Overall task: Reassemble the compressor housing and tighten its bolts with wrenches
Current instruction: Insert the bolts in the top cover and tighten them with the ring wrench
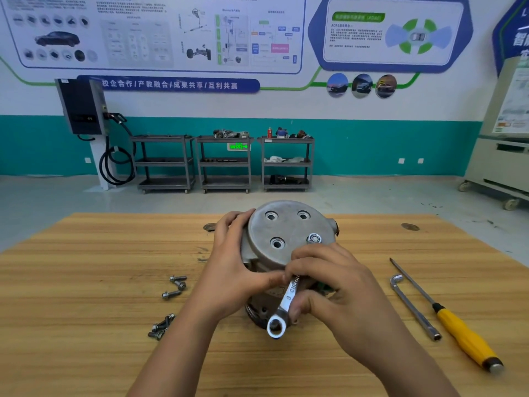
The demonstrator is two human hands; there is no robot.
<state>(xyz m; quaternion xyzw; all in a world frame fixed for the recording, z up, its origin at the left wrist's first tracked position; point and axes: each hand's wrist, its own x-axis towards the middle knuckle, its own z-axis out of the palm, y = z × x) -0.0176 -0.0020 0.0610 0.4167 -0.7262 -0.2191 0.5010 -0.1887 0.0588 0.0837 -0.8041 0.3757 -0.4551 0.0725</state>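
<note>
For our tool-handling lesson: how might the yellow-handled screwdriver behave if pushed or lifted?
The screwdriver is probably stiff, given its straight metal shaft. Its rounded handle could roll on the flat table. The thick handle likely makes that end heavier.

We have the compressor housing [286, 224] at the middle of the table [86, 282], a combination wrench [289, 296] across its near side. Loose bolts [176, 285] lie left of it, the L-shaped socket wrench [412, 308] and screwdriver [458, 330] right. Three carts [224, 161] stand behind.

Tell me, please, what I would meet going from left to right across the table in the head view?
Loose bolts → compressor housing → L-shaped socket wrench → yellow-handled screwdriver. The left hand, right hand and combination wrench overlap the housing, so I leave them out.
</note>
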